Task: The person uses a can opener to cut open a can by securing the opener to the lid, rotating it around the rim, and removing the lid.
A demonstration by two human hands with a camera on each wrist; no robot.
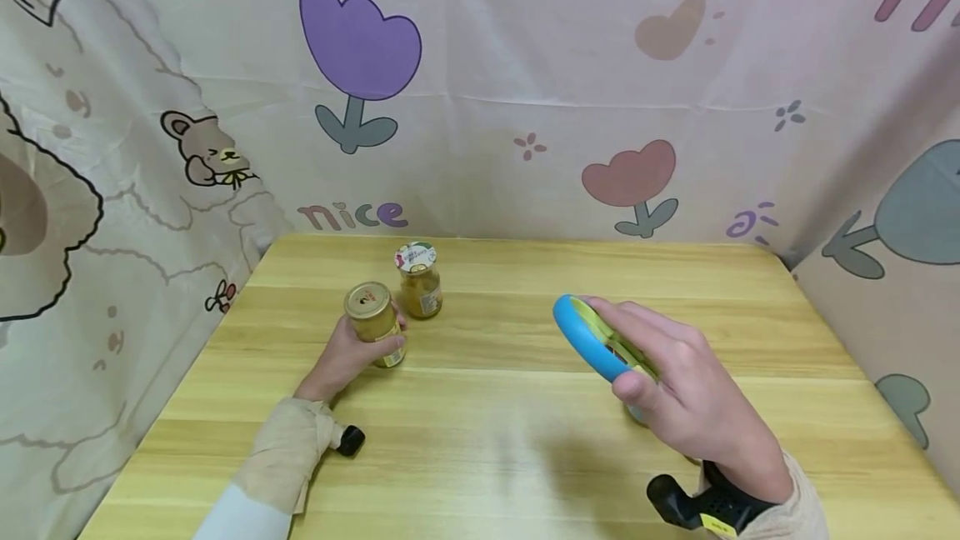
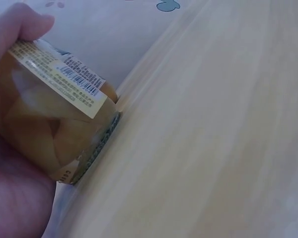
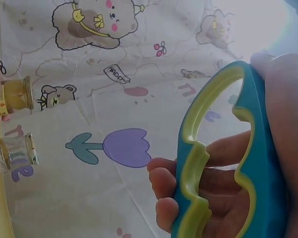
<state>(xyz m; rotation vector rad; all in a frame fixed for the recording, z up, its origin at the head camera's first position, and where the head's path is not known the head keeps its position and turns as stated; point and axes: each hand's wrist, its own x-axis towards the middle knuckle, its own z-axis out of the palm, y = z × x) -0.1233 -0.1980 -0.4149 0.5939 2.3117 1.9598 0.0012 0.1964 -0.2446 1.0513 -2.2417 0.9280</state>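
Observation:
On the left of the table, my left hand grips a glass jar with a gold lid. Yellowish pieces show through its glass in the left wrist view, and a label with a barcode runs down its side. The base of this jar is right at the tabletop. Just behind it stands a second jar with a white printed lid. My right hand holds a blue and green jar opener above the table on the right. Scalloped openings run along the inside of the opener, and fingers wrap its edge.
The wooden table reaches back to a printed cloth, which hangs behind it and along both sides. A black wrist camera sits on the left sleeve, another on the right wrist.

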